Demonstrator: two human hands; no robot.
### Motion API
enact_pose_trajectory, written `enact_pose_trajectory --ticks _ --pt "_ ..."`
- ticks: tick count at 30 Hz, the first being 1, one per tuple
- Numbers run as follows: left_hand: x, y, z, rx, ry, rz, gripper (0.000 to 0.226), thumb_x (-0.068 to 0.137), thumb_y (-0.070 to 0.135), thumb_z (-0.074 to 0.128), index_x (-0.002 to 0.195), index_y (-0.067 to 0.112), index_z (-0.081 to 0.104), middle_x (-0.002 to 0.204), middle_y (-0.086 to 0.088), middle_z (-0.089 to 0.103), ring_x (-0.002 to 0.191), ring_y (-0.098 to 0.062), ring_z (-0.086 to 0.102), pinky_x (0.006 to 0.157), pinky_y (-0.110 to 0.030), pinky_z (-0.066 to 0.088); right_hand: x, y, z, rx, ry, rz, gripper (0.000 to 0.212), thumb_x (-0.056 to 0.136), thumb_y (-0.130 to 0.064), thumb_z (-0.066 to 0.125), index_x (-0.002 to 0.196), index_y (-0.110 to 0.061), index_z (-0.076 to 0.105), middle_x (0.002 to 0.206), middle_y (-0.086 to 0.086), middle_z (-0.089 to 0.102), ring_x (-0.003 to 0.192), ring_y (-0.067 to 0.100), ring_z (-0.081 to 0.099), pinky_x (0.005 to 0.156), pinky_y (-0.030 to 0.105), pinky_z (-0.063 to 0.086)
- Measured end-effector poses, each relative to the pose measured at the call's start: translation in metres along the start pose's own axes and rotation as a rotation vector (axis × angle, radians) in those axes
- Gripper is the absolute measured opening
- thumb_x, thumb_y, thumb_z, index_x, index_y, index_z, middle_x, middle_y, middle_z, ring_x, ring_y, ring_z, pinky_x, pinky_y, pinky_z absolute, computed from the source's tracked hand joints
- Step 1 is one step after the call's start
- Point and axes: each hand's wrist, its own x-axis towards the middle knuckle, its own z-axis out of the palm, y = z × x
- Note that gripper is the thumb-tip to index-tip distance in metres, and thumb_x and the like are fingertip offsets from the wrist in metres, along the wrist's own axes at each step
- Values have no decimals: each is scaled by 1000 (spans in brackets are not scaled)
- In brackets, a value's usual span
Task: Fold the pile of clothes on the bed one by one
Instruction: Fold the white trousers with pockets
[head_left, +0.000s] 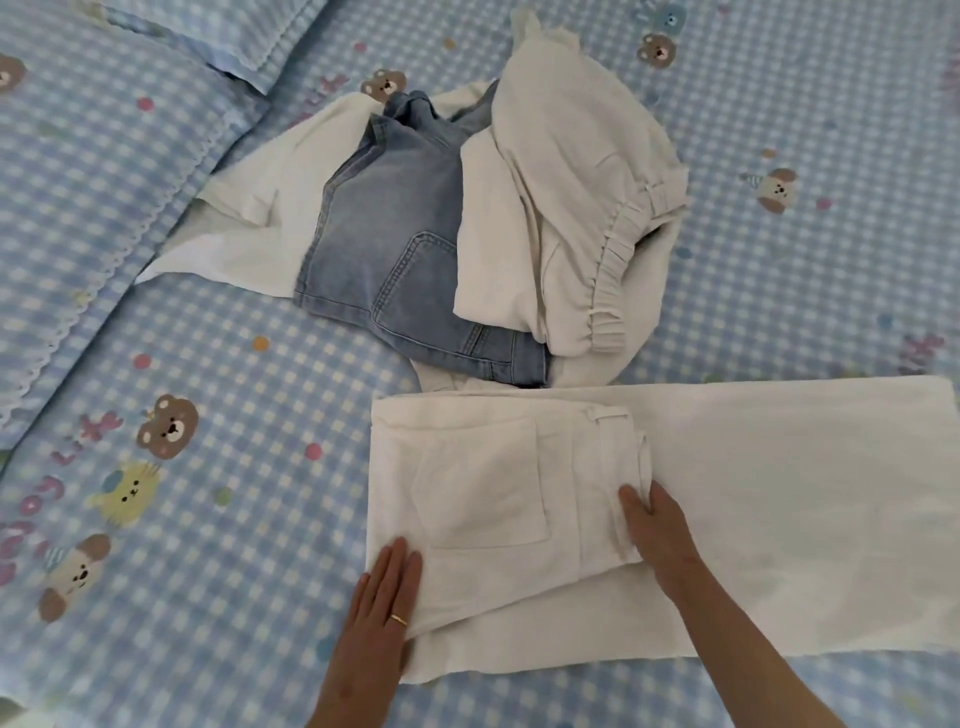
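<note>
From the head camera, the white trousers lie flat on the bed nearest the person, the waist part with its back pocket folded over onto the legs, which run out to the right edge of view. The left hand lies flat with straight fingers, pressing the fold's lower left corner (a ring shows on one finger). The right hand rests on the waistband edge, its thumb on the cloth; whether its fingers curl under that edge I cannot tell. Just beyond the trousers' far edge sits the pile of clothes: blue jeans between white garments, and cream elastic-waist pants on top. Bare checked sheet lies open to the left of the trousers and right of the pile.
</note>
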Motion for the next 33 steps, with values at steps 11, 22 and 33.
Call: enact_pose_trajectory --ticks 11,22,33 --pt "88 21 -37 133 141 -42 63 100 43 18 148 2 19 157 -14 13 145 -24 9 116 -38 9 -20 -11 14 -796 480 -291 44 95 -21 44 137 -8 44 134 23 49 115 40 52 91 50 44" --pt "131 -49 24 291 31 -155 71 95 52 16 151 10 8 159 -5 6 147 -20 9 117 -45 10 44 22 35 -1042 119 -761 59 97 -47 25 151 -24 19 160 -1 11 147 18 12 116 51 13" --pt "129 121 41 70 74 170 63 100 44 14 145 2 21 157 -13 13 146 -22 6 115 -38 9 28 69 -56 -961 121 -632 55 96 -34 26 148 -14 24 156 5 23 144 22 23 112 45 19"
